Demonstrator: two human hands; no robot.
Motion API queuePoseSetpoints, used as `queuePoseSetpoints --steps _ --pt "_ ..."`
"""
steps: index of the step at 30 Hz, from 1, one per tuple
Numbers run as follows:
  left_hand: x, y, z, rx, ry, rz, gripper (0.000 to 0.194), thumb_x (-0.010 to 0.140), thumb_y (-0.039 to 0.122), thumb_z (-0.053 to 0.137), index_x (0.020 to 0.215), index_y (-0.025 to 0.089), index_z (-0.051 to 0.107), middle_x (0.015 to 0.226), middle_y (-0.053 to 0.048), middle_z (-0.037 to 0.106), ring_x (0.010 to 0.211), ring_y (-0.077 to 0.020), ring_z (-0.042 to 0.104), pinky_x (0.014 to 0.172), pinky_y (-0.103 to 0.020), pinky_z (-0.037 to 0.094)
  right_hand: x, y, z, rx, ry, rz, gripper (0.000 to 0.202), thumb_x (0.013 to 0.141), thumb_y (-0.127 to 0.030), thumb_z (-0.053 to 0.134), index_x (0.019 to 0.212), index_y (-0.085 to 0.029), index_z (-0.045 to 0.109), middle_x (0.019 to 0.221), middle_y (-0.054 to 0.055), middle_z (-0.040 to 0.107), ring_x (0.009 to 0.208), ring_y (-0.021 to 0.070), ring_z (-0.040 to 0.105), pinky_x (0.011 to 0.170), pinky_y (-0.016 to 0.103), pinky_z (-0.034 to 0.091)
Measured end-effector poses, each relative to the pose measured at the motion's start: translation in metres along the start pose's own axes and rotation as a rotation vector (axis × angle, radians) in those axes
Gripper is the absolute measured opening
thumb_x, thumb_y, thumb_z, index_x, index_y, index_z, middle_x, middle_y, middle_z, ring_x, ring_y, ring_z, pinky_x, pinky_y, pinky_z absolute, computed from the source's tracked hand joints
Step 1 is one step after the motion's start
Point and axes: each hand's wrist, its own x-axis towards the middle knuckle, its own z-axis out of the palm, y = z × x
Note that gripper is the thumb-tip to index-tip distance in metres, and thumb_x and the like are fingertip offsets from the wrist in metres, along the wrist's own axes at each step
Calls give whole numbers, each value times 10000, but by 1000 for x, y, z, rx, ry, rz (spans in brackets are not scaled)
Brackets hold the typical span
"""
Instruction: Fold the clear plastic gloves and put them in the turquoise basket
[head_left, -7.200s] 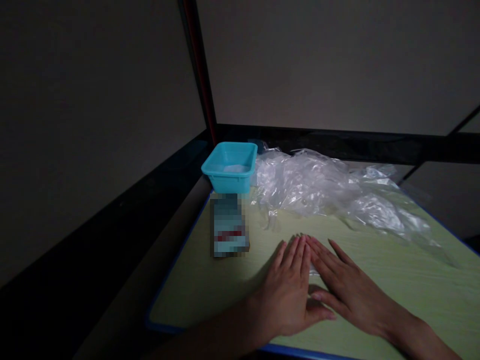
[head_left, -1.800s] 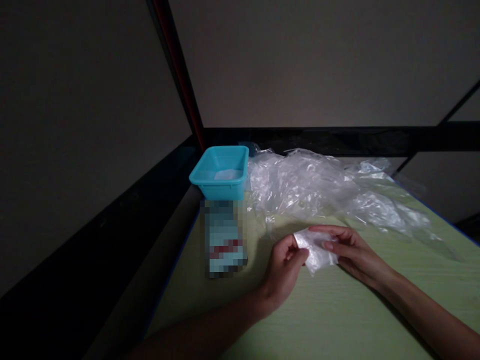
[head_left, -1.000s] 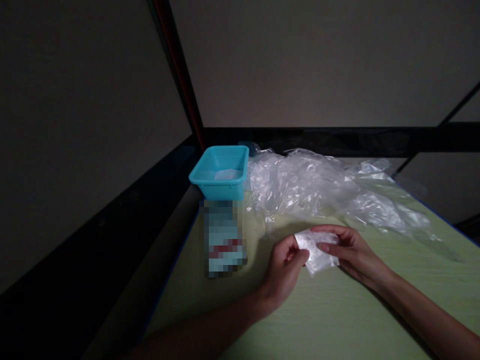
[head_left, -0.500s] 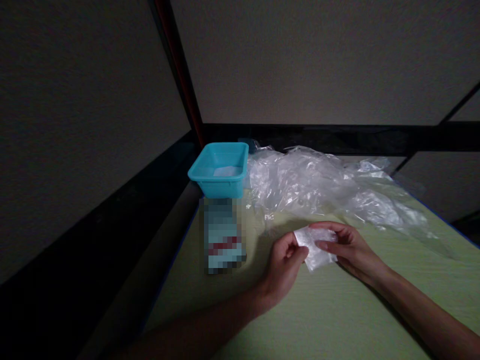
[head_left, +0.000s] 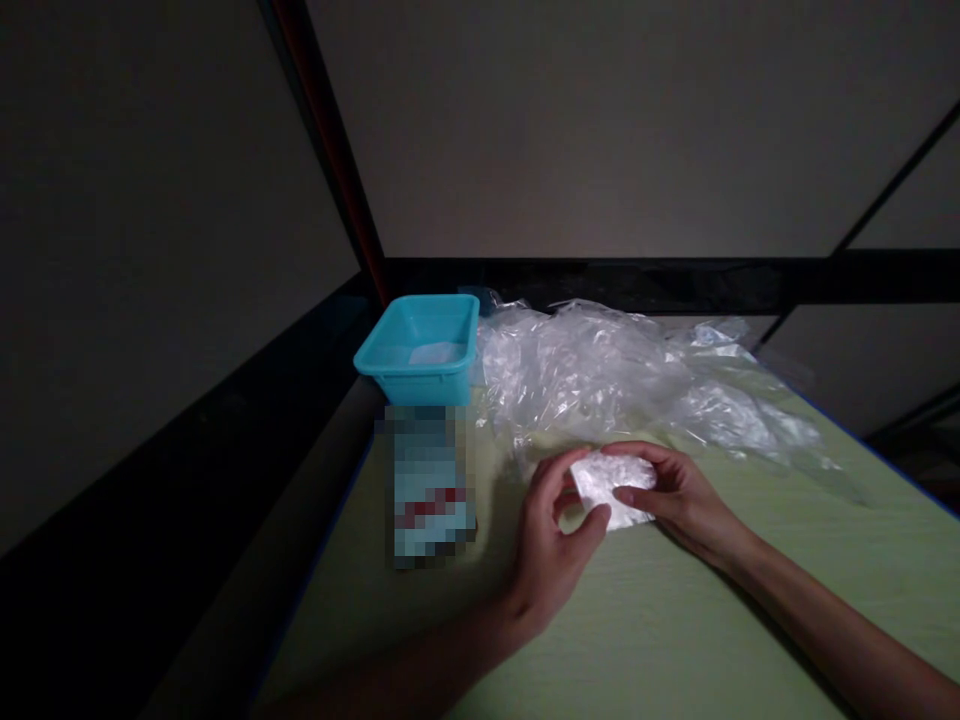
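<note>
A small white, shiny packet is held between my two hands above the pale green table. My left hand grips its left edge, with the thumb in front and the fingers curled behind. On the right side, my right hand pinches it, thumb across the front and fingers along the top edge. Behind the hands lies a crumpled heap of clear plastic.
At the back left stands a turquoise basket with something white inside. In front of it lies a blurred, pale item with a red band. Dark-trimmed walls border the table's left and far sides.
The whole view has shifted, moving the basket and plastic slightly left and down. My left hand's fingers have risen and spread more around the packet's left edge.
</note>
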Motion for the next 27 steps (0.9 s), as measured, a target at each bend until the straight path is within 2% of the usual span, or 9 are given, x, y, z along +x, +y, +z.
queuePoseSetpoints --steps 2,7,13,22,27 --pt "1 -1 -2 18 -12 -21 372 691 92 577 1045 203 591 1135 -69 584 1001 -203 565 799 -300 478 0 1 0 -47 -16 -23 346 618 -155 765 937 -257 682 815 -15 683 657 87 593 584 179 463" --pt "6 -2 -4 51 74 -90 243 684 109 597 909 148 683 1018 -90 659 923 -212 613 715 -271 513 0 -1 2 -131 -8 -75 315 617 -128 751 894 -265 690 780 -39 670 616 65 564 563 160 443" --pt "7 -2 -4 50 125 -96 231 639 76 628 845 138 713 934 -81 688 841 -193 633 682 -249 514 1 -2 2 -164 -2 -73 307 613 -135 746 886 -264 691 809 -31 679 661 85 583 604 186 454" --pt "6 -7 -9 61 145 -126 336 631 91 652 962 133 696 742 -36 678 650 -131 589 618 -229 482 2 -2 4 -97 -9 -45 339 597 -138 756 904 -262 684 775 -42 679 629 78 587 587 179 461" --pt "5 -4 -8 41 157 -133 419 633 106 664 1052 123 662 677 -4 647 588 -103 555 582 -205 461 2 -2 3 -109 -12 -83 385 607 -147 752 965 -263 673 909 -15 693 721 101 613 652 201 472"
